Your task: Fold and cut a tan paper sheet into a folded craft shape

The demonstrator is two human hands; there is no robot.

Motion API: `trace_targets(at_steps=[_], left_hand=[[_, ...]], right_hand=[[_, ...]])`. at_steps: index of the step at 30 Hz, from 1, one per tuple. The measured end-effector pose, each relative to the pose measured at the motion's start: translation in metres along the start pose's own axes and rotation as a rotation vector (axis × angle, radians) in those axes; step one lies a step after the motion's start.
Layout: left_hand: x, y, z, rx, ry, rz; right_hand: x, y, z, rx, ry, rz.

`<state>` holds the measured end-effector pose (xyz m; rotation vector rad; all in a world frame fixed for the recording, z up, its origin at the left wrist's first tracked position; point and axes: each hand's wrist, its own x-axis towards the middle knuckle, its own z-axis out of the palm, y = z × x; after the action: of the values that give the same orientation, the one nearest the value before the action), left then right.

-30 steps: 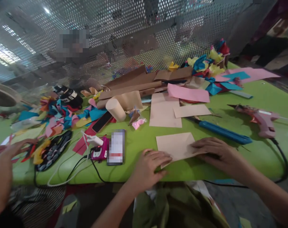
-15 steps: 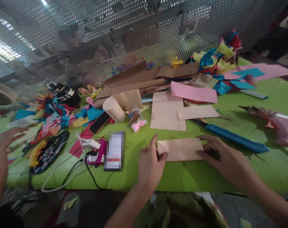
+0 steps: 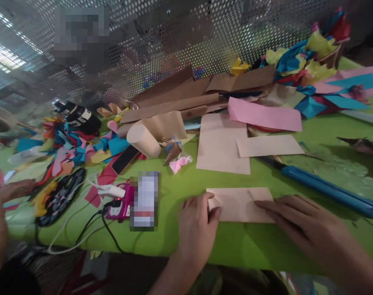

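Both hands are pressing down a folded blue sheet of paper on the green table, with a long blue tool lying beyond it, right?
Not quite. In the head view the folded paper under the left hand and right hand is tan, not blue. The rest holds.

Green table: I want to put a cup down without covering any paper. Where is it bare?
Bare green table lies between the phone and the folded tan sheet, and along the near edge under both hands. The left side is crowded with coloured scraps and cables; the back with brown card.
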<state>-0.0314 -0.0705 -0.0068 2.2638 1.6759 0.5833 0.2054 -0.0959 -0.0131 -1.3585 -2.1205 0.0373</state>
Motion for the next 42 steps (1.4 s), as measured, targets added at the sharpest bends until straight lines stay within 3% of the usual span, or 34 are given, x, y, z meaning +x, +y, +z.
trace_targets(at_steps=[8, 15, 22, 31, 35, 42], left_hand=[[-0.002, 0.000, 0.001, 0.039, 0.034, 0.028], [-0.001, 0.001, 0.000, 0.044, 0.039, 0.048], [0.000, -0.001, -0.002, 0.053, 0.051, 0.086], [0.002, -0.003, -0.003, 0.063, 0.052, 0.132], [0.001, -0.006, -0.003, 0.071, 0.021, 0.135], [0.003, -0.005, -0.004, 0.095, 0.015, 0.125]], right_hand=[[-0.003, 0.005, 0.002, -0.033, 0.035, -0.042], [-0.011, 0.008, 0.006, -0.007, -0.002, -0.002], [-0.001, 0.000, -0.001, 0.018, 0.003, 0.052], [-0.011, 0.004, 0.002, 0.068, -0.123, 0.125], [-0.021, 0.004, 0.008, 0.085, -0.120, 0.197], [-0.010, 0.004, -0.002, 0.069, -0.165, 0.152]])
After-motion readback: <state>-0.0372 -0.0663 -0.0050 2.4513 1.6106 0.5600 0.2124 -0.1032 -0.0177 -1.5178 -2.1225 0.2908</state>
